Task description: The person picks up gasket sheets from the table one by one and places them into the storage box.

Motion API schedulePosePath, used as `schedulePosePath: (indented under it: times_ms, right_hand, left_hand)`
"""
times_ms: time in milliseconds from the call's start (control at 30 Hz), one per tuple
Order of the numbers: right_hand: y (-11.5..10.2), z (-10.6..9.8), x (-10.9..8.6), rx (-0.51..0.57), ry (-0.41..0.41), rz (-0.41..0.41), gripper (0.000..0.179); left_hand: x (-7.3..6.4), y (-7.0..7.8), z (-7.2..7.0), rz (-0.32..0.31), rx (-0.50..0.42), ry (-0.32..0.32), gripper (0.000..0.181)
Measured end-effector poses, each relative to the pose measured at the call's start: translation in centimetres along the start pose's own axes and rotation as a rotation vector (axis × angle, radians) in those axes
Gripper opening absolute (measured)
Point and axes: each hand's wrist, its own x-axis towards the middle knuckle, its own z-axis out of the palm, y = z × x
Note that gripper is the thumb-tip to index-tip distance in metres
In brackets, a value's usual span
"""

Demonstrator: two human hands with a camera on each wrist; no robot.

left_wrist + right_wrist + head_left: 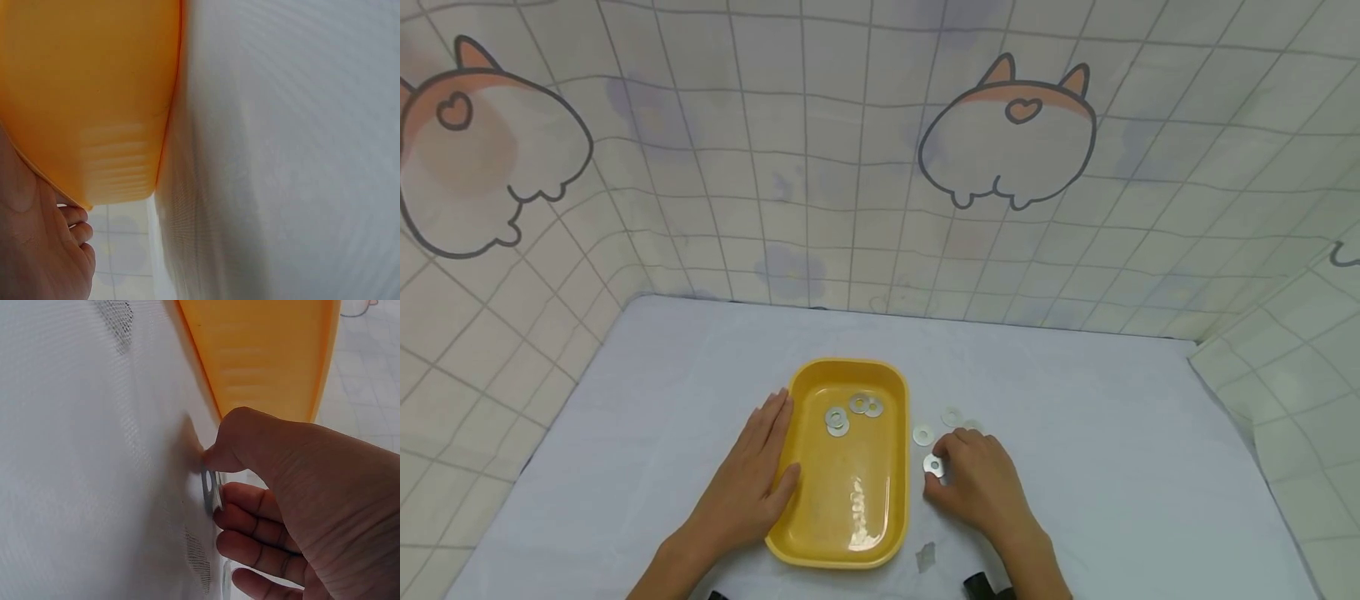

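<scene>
A yellow tray [842,500] stands on the white-covered table, with several flat metal washers [837,418] lying toward its far end. My left hand [748,479] rests along the tray's left rim, fingers straight and thumb reaching over the edge; the left wrist view shows the palm [37,244] against the tray's outer side [94,94]. To the right of the tray, my right hand [981,479] pinches a metal washer [934,465] between thumb and fingers, close over the cloth. In the right wrist view that washer [210,487] is tilted on edge.
More washers [923,435] lie on the cloth just beyond the right hand, one [952,416] farther back. A small grey patch [926,557] is near the tray's front right corner. Patterned curtains [850,167] hang behind the table and at both sides.
</scene>
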Motion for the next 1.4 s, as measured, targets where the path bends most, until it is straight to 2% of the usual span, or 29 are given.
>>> schedulePosePath:
  times_ms: [500,1000,1400]
  right_hand:
    - [0.57,0.17,-0.02,0.01,0.029,-0.047,0.019]
    - [0.59,0.1,-0.06,0.057,-0.003,-0.024,0.018]
    - [0.62,0.03,0.05,0.066,0.032,-0.049,0.017]
  left_hand:
    - [-0.11,-0.11,0.19,0.005,0.007,0.002,0.083]
    - [-0.27,-0.12,0.23,-0.009,-0.002,-0.011,0.084]
    - [-0.11,-0.15,0.23,0.014,0.018,0.019,0.083]
